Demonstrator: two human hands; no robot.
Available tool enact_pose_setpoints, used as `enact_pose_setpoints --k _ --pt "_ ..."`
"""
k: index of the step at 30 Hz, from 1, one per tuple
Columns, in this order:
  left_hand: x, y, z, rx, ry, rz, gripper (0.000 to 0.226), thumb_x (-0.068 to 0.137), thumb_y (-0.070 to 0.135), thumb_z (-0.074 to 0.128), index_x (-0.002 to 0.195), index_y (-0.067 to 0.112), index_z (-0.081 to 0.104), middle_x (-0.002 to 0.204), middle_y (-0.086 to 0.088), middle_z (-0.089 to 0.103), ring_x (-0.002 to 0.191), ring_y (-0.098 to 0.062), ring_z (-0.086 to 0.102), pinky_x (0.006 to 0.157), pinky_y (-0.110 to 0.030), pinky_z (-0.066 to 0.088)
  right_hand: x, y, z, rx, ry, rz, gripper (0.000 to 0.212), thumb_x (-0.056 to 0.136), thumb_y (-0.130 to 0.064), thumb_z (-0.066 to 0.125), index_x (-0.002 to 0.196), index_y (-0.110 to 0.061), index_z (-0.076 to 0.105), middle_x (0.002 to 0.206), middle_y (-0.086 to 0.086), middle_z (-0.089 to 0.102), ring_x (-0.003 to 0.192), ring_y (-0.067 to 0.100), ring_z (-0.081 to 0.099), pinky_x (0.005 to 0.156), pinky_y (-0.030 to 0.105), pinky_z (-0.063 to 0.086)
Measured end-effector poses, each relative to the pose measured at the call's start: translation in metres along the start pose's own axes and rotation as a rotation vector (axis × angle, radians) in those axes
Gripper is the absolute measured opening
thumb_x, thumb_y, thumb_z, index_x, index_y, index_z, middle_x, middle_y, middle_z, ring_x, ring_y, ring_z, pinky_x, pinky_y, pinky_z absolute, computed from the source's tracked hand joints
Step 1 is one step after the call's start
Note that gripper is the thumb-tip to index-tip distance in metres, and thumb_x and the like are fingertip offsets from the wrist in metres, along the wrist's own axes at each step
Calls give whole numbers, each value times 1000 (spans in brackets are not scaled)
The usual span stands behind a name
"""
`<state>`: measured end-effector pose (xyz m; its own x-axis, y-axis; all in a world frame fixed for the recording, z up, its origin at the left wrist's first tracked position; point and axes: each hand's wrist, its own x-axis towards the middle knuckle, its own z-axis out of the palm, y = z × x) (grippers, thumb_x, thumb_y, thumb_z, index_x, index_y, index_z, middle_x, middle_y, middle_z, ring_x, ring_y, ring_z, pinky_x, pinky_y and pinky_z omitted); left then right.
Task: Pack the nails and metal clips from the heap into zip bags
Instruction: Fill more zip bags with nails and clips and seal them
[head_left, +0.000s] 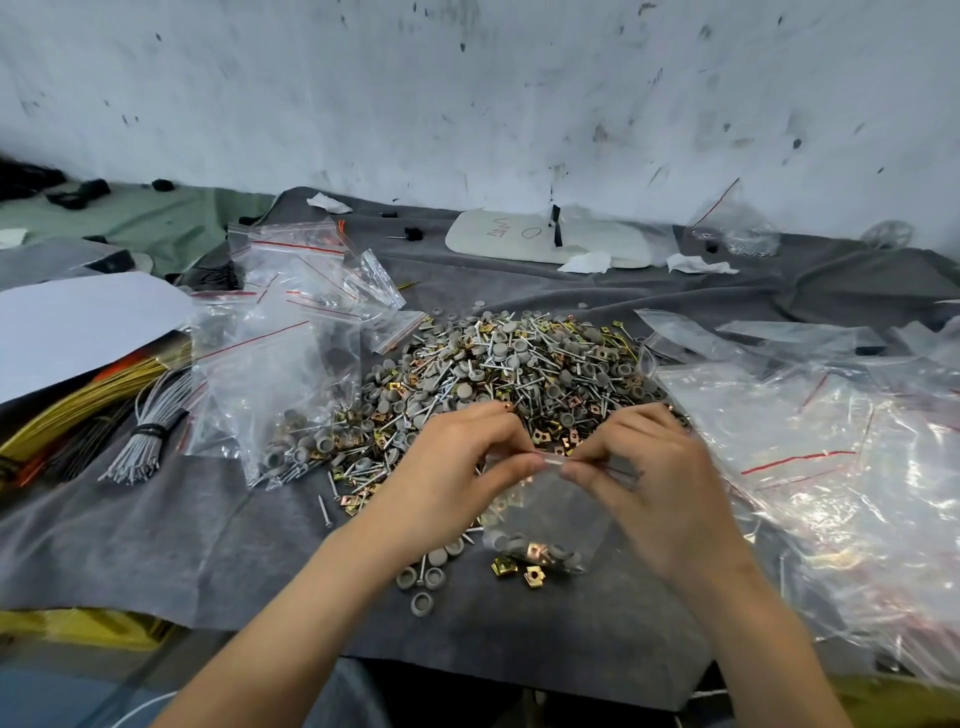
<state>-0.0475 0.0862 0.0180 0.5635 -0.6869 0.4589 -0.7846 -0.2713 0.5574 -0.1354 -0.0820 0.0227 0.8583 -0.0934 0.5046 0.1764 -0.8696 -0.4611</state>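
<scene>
step: we are sealing a filled zip bag (540, 514) at lower centre of frame | left hand (457, 467) and right hand (649, 473) both pinch its top strip | heap (498, 374) just above | next: we judge pressing the strip closed along its full width

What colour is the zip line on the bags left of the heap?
The zip line is red; the head view shows it best.
</scene>
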Motion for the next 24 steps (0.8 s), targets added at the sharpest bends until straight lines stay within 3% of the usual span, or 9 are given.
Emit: enact_pose_setpoints --k 2,5,12,15,17,19,21,24 --pt "1 -1 1 22 0 -9 16 85 20 71 75 17 60 71 10 51 68 -1 46 62 -10 33 0 5 -1 54 22 60 15 67 -32 77 68 -20 67 69 -18 56 78 11 49 70 19 36" --pt "3 -1 3 11 8 -11 23 84 26 71 70 20 52 68 14 43 66 2 41 60 -10 31 -3 11 -2 49 55 43 20 67 -43 66 62 -26 55 64 -19 50 75 4 44 67 15 33" --pt "7 -5 3 -139 108 -119 32 70 42 69 59 30 43 60 11 42 58 -5 39 54 -20 32 -4 24 -4 111 93 86 24 64 -43 68 58 -25 53 64 -16 53 76 10 48 65 13 34" --pt "7 -5 2 -216 138 -153 33 65 41 73 55 31 43 56 12 45 55 -5 37 52 -25 34 -3 25 -5 125 124 81 30 62 -42 69 53 -22 49 60 -8 55 74 17 52 64 22 42" --pt "7 -9 1 -274 168 -194 33 65 40 73 56 25 45 55 14 51 51 -4 36 49 -20 32 -3 27 -9 148 153 103 35 61 -45 69 51 -18 48 59 -1 57 70 22 54 62 29 44" --pt "6 -14 -2 -313 183 -244 34 65 40 73 58 18 47 53 14 52 49 -3 36 48 -19 32 -4 33 -13 212 171 136 32 65 -46 68 56 -18 56 63 -4 59 70 17 54 65 24 42" --pt "4 -17 -5 -351 180 -264 34 65 41 72 59 15 51 52 13 52 49 -4 37 47 -19 33 -5 43 -12 243 157 195 17 70 -41 73 68 -25 68 74 -11 66 78 7 57 72 16 41" --pt "3 -17 -13 -414 268 -316 29 66 46 68 63 18 60 53 12 56 45 0 41 43 -11 33 -3 79 -7 114 215 384 13 77 -27 77 89 -24 73 95 -12 68 102 12 55 83 25 38"
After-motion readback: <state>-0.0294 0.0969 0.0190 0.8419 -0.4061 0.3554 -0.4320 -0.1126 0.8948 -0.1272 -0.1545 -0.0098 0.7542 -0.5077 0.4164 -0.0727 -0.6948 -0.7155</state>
